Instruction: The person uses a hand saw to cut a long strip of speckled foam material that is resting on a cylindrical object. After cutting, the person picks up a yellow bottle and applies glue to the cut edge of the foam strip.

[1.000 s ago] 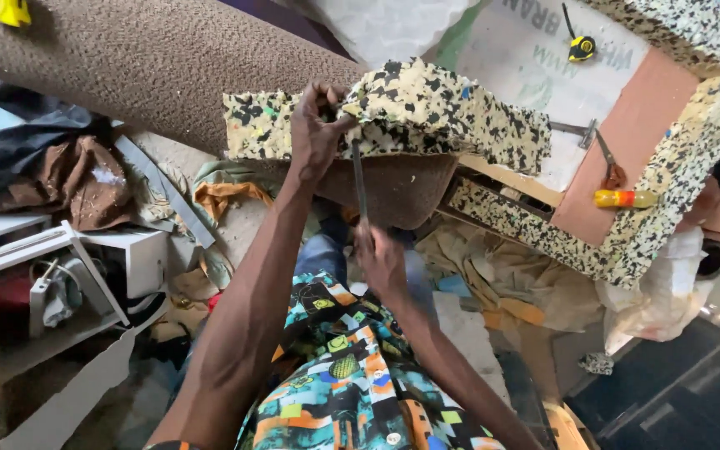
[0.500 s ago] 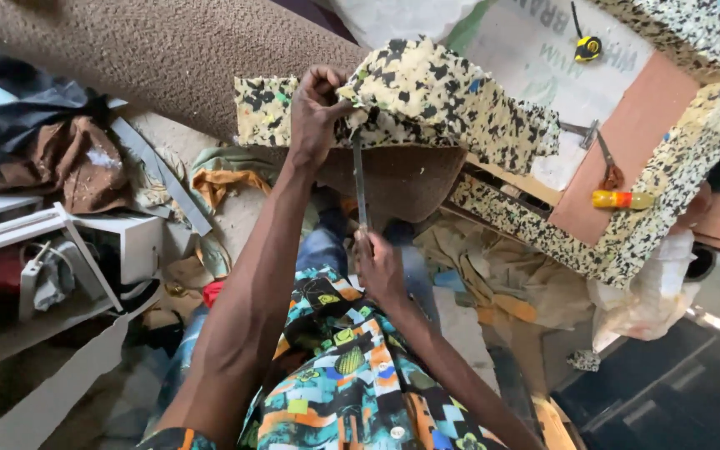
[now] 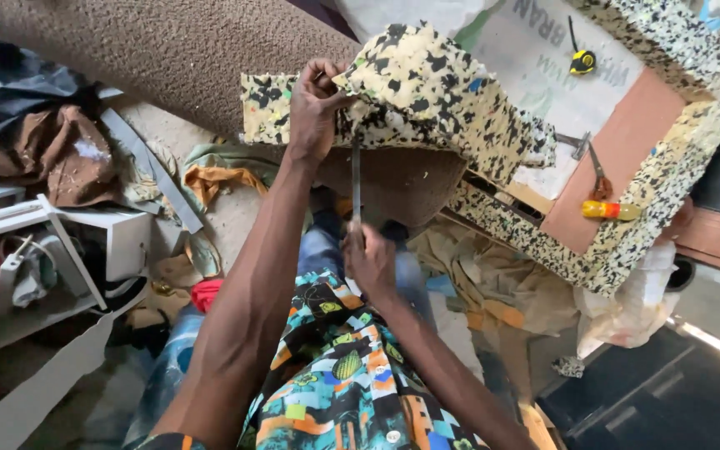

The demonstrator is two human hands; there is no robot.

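Brown carpet (image 3: 168, 58) spread wide across the top left, behind the speckled foam slab (image 3: 427, 92). Foam slab itself dead centre, black-flecked and pale, bent up into a peak, resting over a dark brown board (image 3: 402, 179) just beneath it. Right of the slab, a framed panel (image 3: 618, 158) edged in the same speckled foam, with a bare tan face and a white printed sheet (image 3: 535, 58) lying on it. Left of the slab and lower, a white shelf unit (image 3: 52, 242) crowded with cloth scraps and a brown crumpled rag (image 3: 60, 158). Below the slab, near the bottom edge, a bright patterned shirt (image 3: 335, 375).

Left hand (image 3: 314, 108) up at the slab's near edge, fingers curled tight over the foam, pinching the raised flap. Right hand (image 3: 368, 258) lower down, straight below the slab, closed in a fist around the handle of a long thin blade (image 3: 356, 179). Blade standing nearly upright, tip running up into the underside of the foam right beside the left hand.

Smaller bits, all right of the slab on the panel: a screwdriver with a yellow and red handle (image 3: 610, 210), dark-handled pliers (image 3: 597, 171) just above it, and a yellow tape measure (image 3: 582, 62) up on the white sheet.
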